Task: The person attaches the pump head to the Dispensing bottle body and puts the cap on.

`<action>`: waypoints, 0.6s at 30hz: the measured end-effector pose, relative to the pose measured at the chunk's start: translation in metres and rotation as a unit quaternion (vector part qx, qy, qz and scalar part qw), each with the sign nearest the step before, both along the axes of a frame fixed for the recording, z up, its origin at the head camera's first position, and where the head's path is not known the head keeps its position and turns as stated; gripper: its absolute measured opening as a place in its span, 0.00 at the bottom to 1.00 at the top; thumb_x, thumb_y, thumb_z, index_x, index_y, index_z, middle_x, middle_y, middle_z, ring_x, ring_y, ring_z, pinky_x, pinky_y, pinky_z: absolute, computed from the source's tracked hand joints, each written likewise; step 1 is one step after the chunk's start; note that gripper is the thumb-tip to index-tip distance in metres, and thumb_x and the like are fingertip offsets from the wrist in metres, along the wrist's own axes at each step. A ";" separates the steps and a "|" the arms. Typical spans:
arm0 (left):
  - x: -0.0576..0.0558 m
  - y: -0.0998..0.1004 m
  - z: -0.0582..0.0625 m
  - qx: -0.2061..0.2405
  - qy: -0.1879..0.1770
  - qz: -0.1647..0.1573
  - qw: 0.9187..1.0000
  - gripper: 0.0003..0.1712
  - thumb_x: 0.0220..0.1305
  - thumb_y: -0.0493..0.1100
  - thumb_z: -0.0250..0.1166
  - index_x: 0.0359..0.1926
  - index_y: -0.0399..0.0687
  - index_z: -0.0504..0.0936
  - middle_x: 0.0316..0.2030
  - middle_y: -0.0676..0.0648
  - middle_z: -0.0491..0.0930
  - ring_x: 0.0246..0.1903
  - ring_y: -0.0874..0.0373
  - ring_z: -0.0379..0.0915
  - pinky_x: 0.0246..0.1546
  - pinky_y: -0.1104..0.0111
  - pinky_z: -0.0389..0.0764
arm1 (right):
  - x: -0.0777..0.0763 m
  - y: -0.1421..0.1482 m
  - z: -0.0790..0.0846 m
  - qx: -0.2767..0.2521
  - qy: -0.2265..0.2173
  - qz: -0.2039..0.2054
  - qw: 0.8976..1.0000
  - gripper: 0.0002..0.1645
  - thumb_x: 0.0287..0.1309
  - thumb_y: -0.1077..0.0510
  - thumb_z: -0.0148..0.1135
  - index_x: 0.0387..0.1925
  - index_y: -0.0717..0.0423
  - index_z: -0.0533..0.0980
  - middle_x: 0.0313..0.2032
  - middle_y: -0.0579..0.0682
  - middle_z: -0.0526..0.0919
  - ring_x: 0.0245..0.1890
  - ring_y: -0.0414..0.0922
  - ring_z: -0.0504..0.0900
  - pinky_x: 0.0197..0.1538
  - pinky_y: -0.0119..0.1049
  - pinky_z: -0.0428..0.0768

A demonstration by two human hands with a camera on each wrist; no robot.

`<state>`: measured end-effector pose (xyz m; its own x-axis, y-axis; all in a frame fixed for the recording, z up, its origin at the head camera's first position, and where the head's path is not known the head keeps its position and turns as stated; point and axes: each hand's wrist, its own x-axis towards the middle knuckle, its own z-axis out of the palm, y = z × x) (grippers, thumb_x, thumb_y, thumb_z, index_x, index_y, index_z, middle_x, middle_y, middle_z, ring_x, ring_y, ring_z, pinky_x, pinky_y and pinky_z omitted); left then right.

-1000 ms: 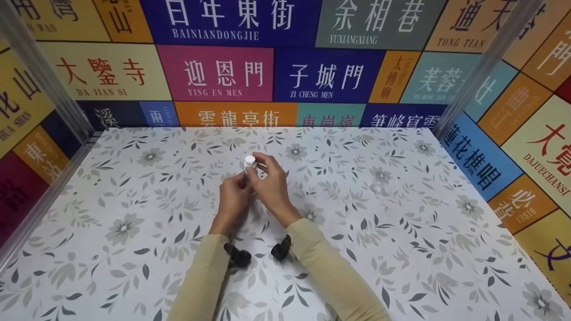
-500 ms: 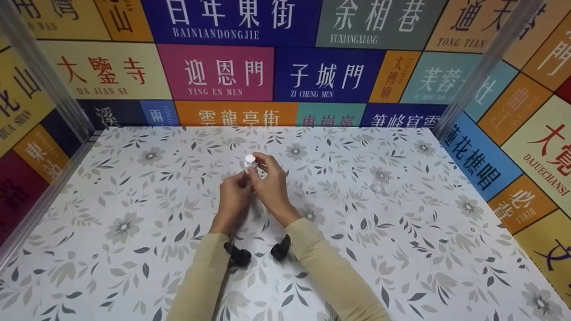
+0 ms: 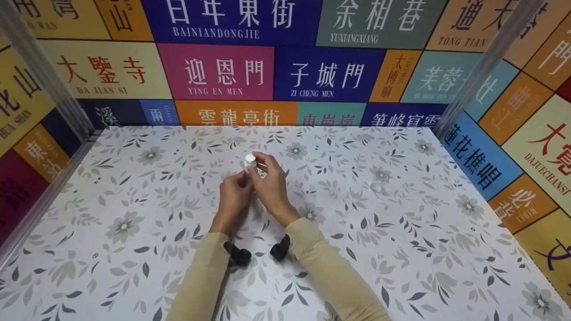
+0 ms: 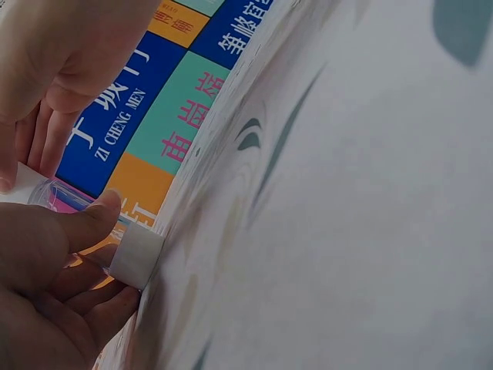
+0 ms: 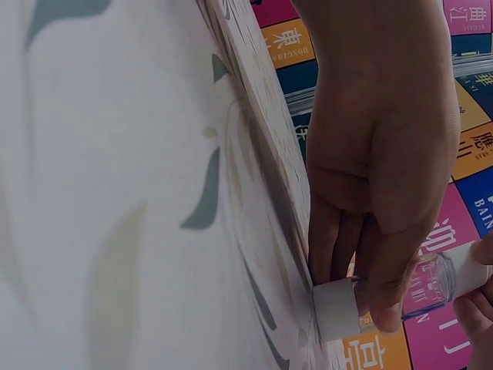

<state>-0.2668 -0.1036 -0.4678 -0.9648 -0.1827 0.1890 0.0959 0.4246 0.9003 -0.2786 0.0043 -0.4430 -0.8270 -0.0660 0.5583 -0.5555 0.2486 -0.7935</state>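
A small clear bottle (image 5: 424, 289) stands upright on the table, with a white cap (image 3: 250, 158) on top and a white band at its base (image 4: 139, 256). My left hand (image 3: 233, 195) grips the bottle low down, just above the white base. Higher up, my right hand (image 3: 273, 183) pinches the white cap between thumb and fingers. In the right wrist view the left hand (image 5: 385, 146) hangs from the top edge, and only a few fingertips of the right hand (image 5: 479, 308) show. The bottle is mostly covered by the hands in the head view.
A small see-through object (image 3: 379, 185), hard to make out, lies on the floral table cover (image 3: 348, 249) to the right. Walls with coloured Chinese signs (image 3: 216, 73) enclose the back and sides. Clear corner posts (image 3: 482, 67) stand behind the table.
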 end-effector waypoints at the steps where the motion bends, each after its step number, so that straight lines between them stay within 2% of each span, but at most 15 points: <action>1: 0.000 0.000 0.000 0.002 -0.003 0.000 1.000 0.04 0.65 0.34 0.64 0.36 0.43 0.86 0.29 0.45 0.82 0.28 0.57 0.73 0.30 0.70 0.72 | 0.000 0.000 0.000 0.000 -0.001 0.000 1.000 0.22 0.61 0.66 0.65 0.57 0.65 0.76 0.52 0.59 0.82 0.56 0.50 0.83 0.59 0.30 0.79; 9: 0.001 0.000 0.000 -0.012 -0.005 -0.001 1.000 0.06 0.66 0.35 0.63 0.40 0.43 0.87 0.31 0.45 0.85 0.28 0.57 0.74 0.29 0.70 0.73 | 0.001 0.002 0.001 -0.006 -0.003 0.013 1.000 0.21 0.65 0.63 0.61 0.58 0.61 0.75 0.54 0.57 0.81 0.59 0.49 0.81 0.62 0.31 0.77; 18: 0.000 0.000 0.001 -0.017 -0.013 -0.001 1.000 0.08 0.65 0.35 0.64 0.44 0.43 0.87 0.35 0.44 0.86 0.33 0.55 0.77 0.34 0.68 0.75 | 0.000 0.002 0.001 0.008 0.001 0.011 1.000 0.20 0.66 0.64 0.60 0.58 0.66 0.75 0.52 0.58 0.82 0.57 0.50 0.82 0.60 0.31 0.78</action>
